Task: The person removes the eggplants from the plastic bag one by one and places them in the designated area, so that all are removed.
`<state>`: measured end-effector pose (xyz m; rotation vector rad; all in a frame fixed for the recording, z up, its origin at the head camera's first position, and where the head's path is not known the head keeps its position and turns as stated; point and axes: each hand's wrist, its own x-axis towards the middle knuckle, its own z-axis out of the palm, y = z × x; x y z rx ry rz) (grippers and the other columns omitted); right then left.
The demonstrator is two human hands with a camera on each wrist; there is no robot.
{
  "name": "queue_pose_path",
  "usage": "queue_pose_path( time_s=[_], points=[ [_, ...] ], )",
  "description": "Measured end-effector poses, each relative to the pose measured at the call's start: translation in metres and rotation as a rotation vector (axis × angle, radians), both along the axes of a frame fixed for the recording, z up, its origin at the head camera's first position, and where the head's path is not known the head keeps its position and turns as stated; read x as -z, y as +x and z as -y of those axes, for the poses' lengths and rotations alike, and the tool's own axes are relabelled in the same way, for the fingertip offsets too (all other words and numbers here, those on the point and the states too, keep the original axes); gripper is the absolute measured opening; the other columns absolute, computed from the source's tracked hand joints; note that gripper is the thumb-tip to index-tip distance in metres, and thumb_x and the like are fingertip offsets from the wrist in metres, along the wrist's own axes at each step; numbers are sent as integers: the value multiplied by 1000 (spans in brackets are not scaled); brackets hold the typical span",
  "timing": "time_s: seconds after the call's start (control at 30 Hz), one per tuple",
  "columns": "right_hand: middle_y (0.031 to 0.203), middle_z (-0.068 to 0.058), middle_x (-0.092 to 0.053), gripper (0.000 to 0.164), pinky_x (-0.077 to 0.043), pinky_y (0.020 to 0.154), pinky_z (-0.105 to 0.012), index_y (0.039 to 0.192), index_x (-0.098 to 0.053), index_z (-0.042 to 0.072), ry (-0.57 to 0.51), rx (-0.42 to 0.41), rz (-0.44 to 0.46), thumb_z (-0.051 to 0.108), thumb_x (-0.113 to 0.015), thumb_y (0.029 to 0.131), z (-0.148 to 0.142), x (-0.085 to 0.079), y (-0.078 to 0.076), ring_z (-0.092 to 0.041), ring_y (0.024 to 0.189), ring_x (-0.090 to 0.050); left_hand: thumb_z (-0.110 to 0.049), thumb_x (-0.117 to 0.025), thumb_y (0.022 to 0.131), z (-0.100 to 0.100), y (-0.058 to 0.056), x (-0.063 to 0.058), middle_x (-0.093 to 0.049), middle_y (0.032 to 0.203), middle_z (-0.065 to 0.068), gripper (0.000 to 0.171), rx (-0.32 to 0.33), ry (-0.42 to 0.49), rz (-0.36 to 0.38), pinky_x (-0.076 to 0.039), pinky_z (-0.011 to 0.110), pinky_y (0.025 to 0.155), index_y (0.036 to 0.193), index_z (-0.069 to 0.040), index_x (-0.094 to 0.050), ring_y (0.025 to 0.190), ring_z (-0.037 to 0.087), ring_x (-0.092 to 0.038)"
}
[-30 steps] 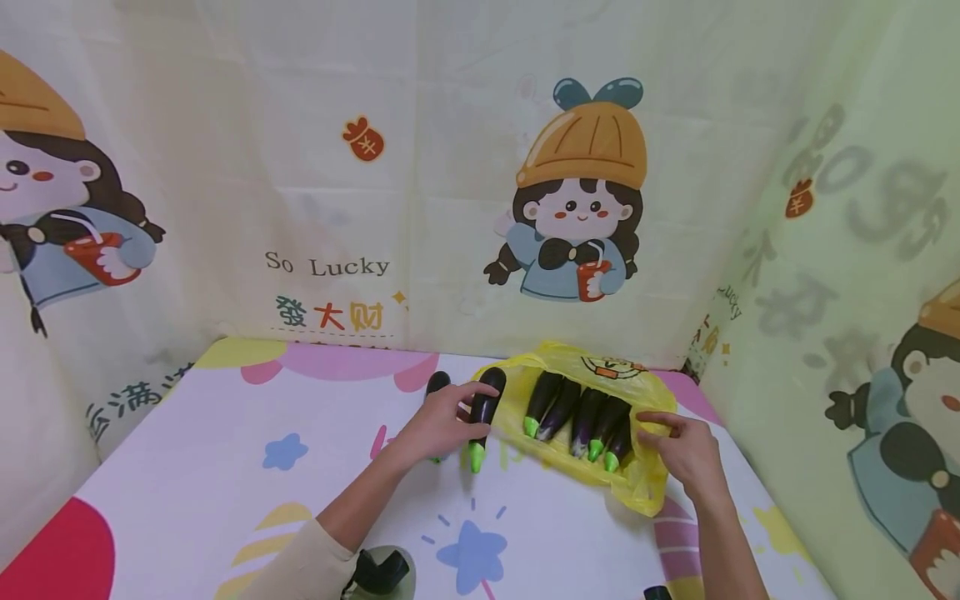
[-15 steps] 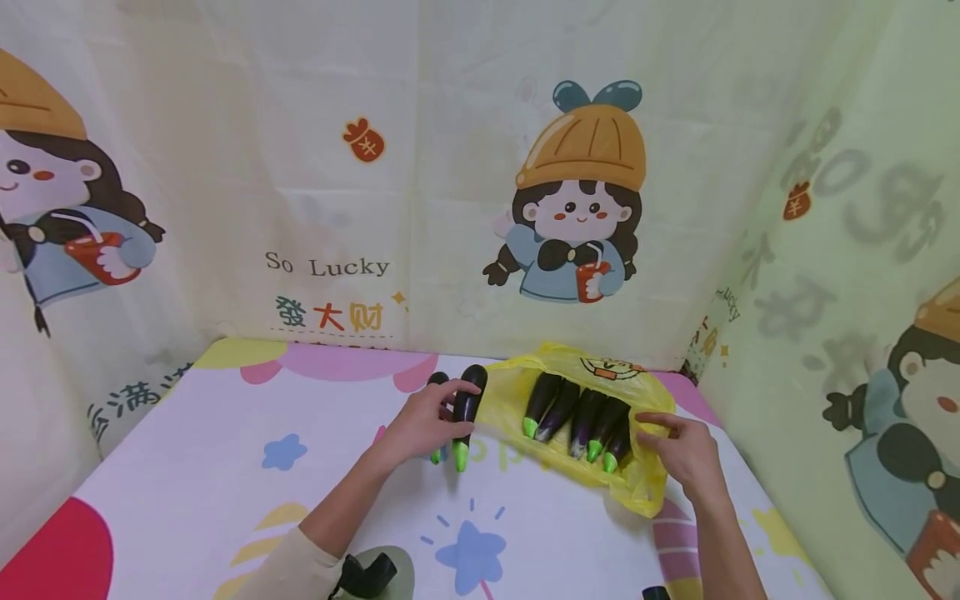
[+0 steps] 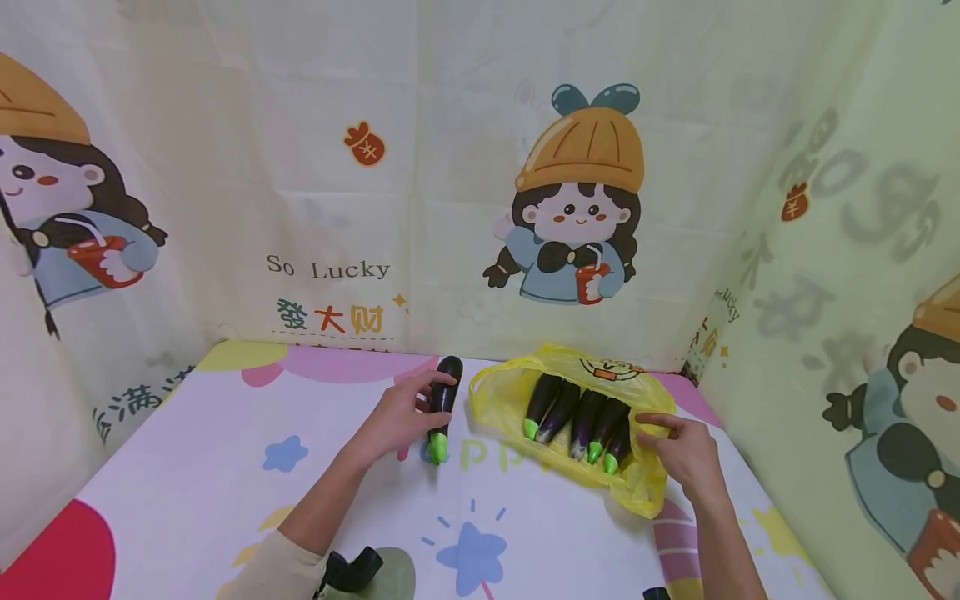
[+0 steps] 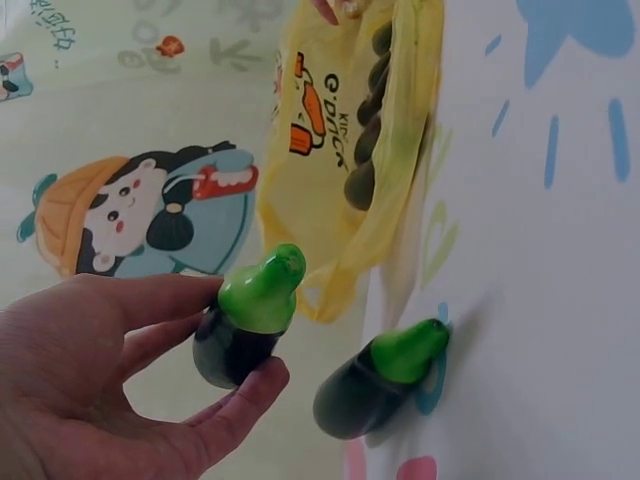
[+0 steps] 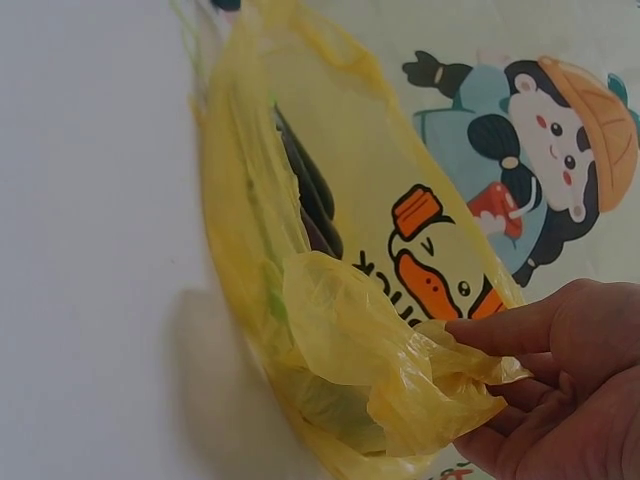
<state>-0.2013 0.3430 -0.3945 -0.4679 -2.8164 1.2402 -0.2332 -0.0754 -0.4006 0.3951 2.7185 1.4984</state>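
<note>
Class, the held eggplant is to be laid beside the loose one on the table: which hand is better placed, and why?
Probably the left hand: it pinches the held eggplant, with the loose eggplant close by in the left wrist view. The right hand is occupied pinching the yellow bag.

One dark glossy eggplant (image 4: pixel 255 310), with a bright green stalk, is held off the bench (image 3: pixel 360 508), its stalk end toward 1 o'clock in the left wrist view. A second eggplant (image 4: pixel 360 395) lies on the bench at its 4 o'clock, stalk toward 2 o'clock. Near them, at 3 o'clock in the head view, a thin translucent yellow bag (image 3: pixel 498 400) gapes open, its duck print at 1 o'clock and its crumpled edge pinched at 3 o'clock. Inside, five eggplants (image 3: pixel 583 421) lie side by side, ends toward 7 o'clock, three green and two whitish
</note>
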Motion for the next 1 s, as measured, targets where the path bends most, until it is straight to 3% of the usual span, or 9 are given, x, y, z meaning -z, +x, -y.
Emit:
queue_pose_path(
  time_s=[0.3, 0.47, 0.57, 0.7, 0.87, 1.0],
  points=[
    [96, -10, -51, 40, -42, 66, -32, 133, -71, 6, 13, 1, -6, 20, -72, 96, 0, 0, 0, -29, 99, -45, -15, -79, 91, 11, -5, 4, -66, 124, 13, 46, -49, -33, 0, -58, 40, 84, 135, -23, -65, 103, 25, -68],
    [119, -24, -60, 40, -45, 70, -30, 133, -70, 6, 10, 0, -6, 20, -72, 96, -1, -1, 0, -34, 107, -48, -15, -78, 92, 15, -8, 6, -65, 126, 14, 46, -53, -40, 11, -59, 40, 83, 135, -22, -64, 103, 25, -68],
    [124, -25, -59, 40, -46, 71, -31, 134, -70, 6, 10, 2, -4, 19, -72, 96, -1, -1, 0, -35, 109, -47, -13, -77, 92, 18, -10, 8, -64, 126, 16, 45, -57, -38, 13, -60, 38, 81, 135, -21, -64, 103, 27, -68],
    [112, -20, -58, 40, -45, 70, -32, 133, -70, 6, 12, 4, -4, 19, -72, 96, -1, -1, -1, -33, 105, -46, -12, -76, 93, 21, -14, 13, -62, 127, 19, 46, -69, -30, 30, -62, 38, 79, 136, -19, -62, 104, 29, -67],
    [121, -22, -60, 40, -46, 71, -31, 133, -70, 5, 12, 3, -7, 20, -72, 96, 0, 0, 0, -34, 107, -47, -10, -75, 93, 24, -18, 19, -61, 128, 20, 47, -90, -32, 51, -63, 38, 79, 137, -18, -61, 106, 31, -65],
    [107, -15, -56, 40, -44, 69, -33, 133, -70, 6, 13, 7, -4, 20, -72, 96, 0, 0, 0, -32, 103, -45, -11, -75, 93, 27, -20, 22, -62, 127, 19, 46, -106, -39, 60, -63, 38, 80, 137, -17, -61, 109, 32, -64]
  ],
)
